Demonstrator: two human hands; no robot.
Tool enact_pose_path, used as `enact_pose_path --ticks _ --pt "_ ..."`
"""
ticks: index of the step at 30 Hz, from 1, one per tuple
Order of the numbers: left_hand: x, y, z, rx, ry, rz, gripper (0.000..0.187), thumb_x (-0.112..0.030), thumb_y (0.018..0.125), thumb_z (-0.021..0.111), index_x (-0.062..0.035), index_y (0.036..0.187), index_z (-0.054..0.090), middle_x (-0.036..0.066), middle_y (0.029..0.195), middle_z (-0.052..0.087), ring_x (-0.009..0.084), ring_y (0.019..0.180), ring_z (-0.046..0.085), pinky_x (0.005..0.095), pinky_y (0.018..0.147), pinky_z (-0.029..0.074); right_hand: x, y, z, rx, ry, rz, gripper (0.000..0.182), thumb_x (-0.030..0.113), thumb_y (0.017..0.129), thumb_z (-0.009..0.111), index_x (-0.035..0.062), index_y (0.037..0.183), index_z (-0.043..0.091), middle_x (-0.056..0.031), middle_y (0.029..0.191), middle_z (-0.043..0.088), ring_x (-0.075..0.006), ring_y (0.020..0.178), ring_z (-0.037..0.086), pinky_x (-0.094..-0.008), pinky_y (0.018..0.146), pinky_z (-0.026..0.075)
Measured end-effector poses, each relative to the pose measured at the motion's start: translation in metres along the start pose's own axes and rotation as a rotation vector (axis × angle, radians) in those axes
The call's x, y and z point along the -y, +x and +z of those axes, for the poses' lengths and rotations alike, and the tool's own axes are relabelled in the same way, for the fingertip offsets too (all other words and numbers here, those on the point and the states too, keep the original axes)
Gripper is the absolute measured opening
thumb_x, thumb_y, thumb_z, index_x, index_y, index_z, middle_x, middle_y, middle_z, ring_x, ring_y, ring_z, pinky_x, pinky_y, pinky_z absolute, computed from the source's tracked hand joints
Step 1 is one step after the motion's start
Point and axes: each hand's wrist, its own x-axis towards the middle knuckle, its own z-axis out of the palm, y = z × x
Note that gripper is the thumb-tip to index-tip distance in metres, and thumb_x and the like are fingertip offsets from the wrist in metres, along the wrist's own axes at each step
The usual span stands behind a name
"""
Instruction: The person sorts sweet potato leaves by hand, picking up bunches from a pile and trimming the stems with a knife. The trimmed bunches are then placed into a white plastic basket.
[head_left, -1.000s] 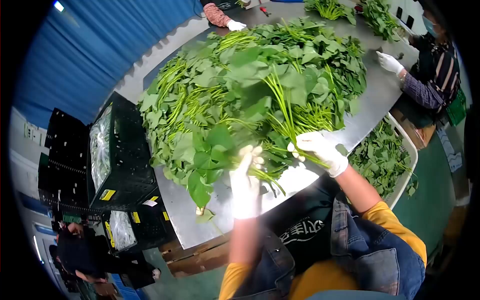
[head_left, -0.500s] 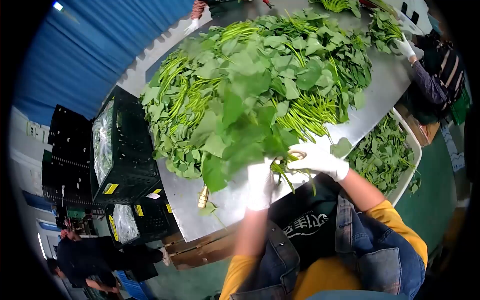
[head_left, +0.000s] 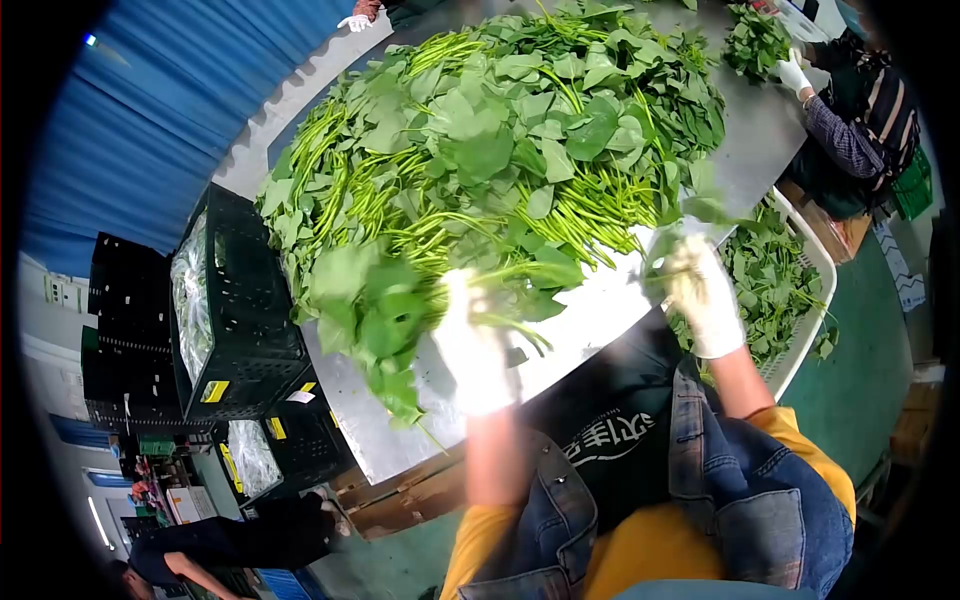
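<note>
Leafy heap (head_left: 480, 140), white basket (head_left: 824, 270) beside table (head_left: 760, 130)

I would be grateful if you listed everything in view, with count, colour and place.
Smooth metal table: one, grey, centre
Heap of leafy stems: one, green, on the table
Rounded plastic basket: one, white, right, holding leafy greens
Perforated crates with clear bags: two, dark green, left
Stacked perforated crates: several, black, far left
Hanging fabric curtain: one, blue, upper left
Co-workers: three, mostly dark clothes, upper right, top edge, lower left
Leafy bunch: one, green, in the left hand
Denim garment: one, blue, lower centre, over yellow sleeves
Left hand: one, white-gloved, near table edge
Right hand: one, white-gloved, blurred, beside the basket
</note>
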Motion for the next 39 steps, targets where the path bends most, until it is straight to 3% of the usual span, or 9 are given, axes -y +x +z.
enact_pose_path --ticks 7,11,13,17,22,26,29,35,39 --pt "-0.001 0.025 -0.043 0.026 -0.582 -0.035 0.028 -0.012 0.091 0.062 -0.0001 0.116 0.055 0.009 0.101 0.061 0.0118 0.084 0.055 0.0246 0.072 0.044 0.162 -0.021 -0.142 -0.409 0.374 -0.242 0.073 0.035 0.091 0.059 -0.0058 0.141 0.024 -0.0243 0.138 0.042 -0.033 0.117 0.053 -0.0362 0.094 0.051" --pt "0.007 0.016 -0.031 0.148 -0.632 -0.09 0.024 -0.011 0.091 0.061 -0.0039 0.113 0.056 0.008 0.102 0.062 0.0161 0.09 0.057 0.0292 0.082 0.045 0.084 -0.01 -0.066 -0.503 -0.753 -0.334 0.069 0.032 0.094 0.056 -0.0038 0.144 0.025 -0.0226 0.124 0.056 -0.0216 0.095 0.064 -0.0247 0.073 0.052" --pt "0.0 0.004 -0.017 0.157 -0.607 -0.087 0.024 -0.013 0.092 0.059 -0.0057 0.114 0.055 0.008 0.1 0.063 0.0186 0.094 0.057 0.033 0.088 0.044 0.048 0.004 -0.019 -0.304 -1.344 -0.279 0.045 0.027 0.09 0.059 0.0019 0.127 0.056 -0.0082 0.109 0.066 -0.0098 0.082 0.064 -0.0213 0.073 0.049" --pt "0.002 0.006 -0.031 0.313 -0.755 -0.058 0.025 -0.015 0.093 0.056 -0.0053 0.116 0.053 0.01 0.095 0.064 0.0221 0.099 0.056 0.0382 0.091 0.044 -0.01 0.059 0.002 0.131 -1.896 -0.754 0.021 0.012 0.081 0.066 0.0074 0.101 0.069 -0.0097 0.097 0.066 -0.0257 0.09 0.063 -0.0339 0.079 0.049" --pt "-0.013 -0.009 -0.036 0.145 -0.802 0.212 0.025 -0.009 0.09 0.059 -0.0041 0.113 0.049 0.002 0.076 0.046 0.0171 0.076 0.046 0.0308 0.075 0.042 -0.035 0.117 -0.001 0.069 -2.439 -0.475 0.029 0.019 0.072 0.072 0.0055 0.098 0.068 -0.0085 0.099 0.063 -0.0272 0.094 0.057 -0.0353 0.08 0.044" --pt "-0.019 -0.008 -0.049 0.372 -0.764 0.263 0.022 -0.016 0.094 0.056 -0.005 0.113 0.054 -0.004 0.067 0.033 0.0098 0.063 0.032 0.024 0.057 0.031 -0.007 0.128 -0.016 0.281 -1.788 -0.858 0.029 0.014 0.074 0.07 -0.0038 0.097 0.065 -0.0072 0.096 0.064 -0.0208 0.089 0.059 -0.03 0.082 0.044" --pt "-0.016 -0.011 -0.041 0.344 -0.695 0.166 0.021 -0.02 0.097 0.05 -0.0052 0.112 0.051 -0.001 0.066 0.041 0.0124 0.065 0.041 0.024 0.063 0.035 0.021 0.088 0.035 0.005 -0.668 -0.183 0.023 0.016 0.09 0.06 -0.0028 0.101 0.066 -0.0037 0.102 0.066 -0.0135 0.095 0.059 -0.0271 0.088 0.044" --pt "-0.015 -0.021 -0.007 0.243 -0.595 0.001 0.023 -0.02 0.098 0.046 -0.0024 0.111 0.053 0.002 0.072 0.045 0.0158 0.076 0.047 0.0268 0.073 0.038 0.031 0.109 -0.045 -0.028 -1.438 -0.126 0.02 0.02 0.089 0.062 0.0044 0.101 0.064 -0.0009 0.096 0.064 -0.0112 0.081 0.056 -0.0232 0.075 0.043" --pt "-0.003 -0.01 -0.017 0.276 -0.637 0.003 0.022 -0.016 0.095 0.053 -0.0008 0.111 0.052 0.004 0.074 0.048 0.0167 0.074 0.048 0.0281 0.073 0.039 0.032 0.103 -0.068 -0.357 -0.325 -0.114 0.024 0.029 0.093 0.059 0.0117 0.11 0.064 -0.0004 0.104 0.063 -0.0113 0.092 0.056 -0.0289 0.08 0.045"
